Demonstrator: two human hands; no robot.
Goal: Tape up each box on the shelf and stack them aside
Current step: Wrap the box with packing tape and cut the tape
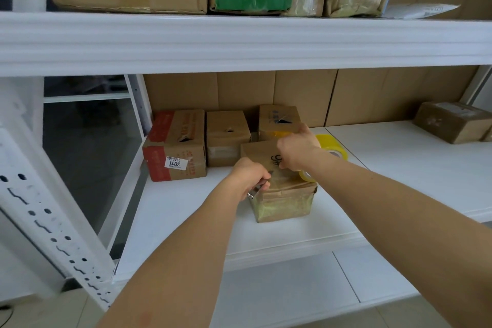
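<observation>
Small taped box (pixel 282 194) at the front middle of the lower shelf (pixel 186 210), just ahead of three other boxes (pixel 226 138) in a row at the back. Already wrapped in glossy tape on its near face, with a yellowish tape roll (pixel 307 175) held at its top right edge. Likely trouble from here: a slip of the metal cutter (pixel 255 190) at the box's top left corner, close to the fingers of both hands, given how tightly the two work over so small a surface. Also possible: tape wrinkling or sticking to itself if tension drops before the cut, or the light box sliding back into the row behind under the pull, with nothing bracing it. Left hand (pixel 250 177) reaching in from below, forearm straight, grip curled round the cutter, knuckles up. Right hand (pixel 296 150) crossing over the top of the box from the right, wrist bent downward, grip closed, apparently pinching the roll or its loose end, though exact contact hidden under the knuckles. Second roll of yellow tape (pixel 332 146) lying just behind the right wrist on the shelf. One more parcel (pixel 452 121) well apart at far right.
</observation>
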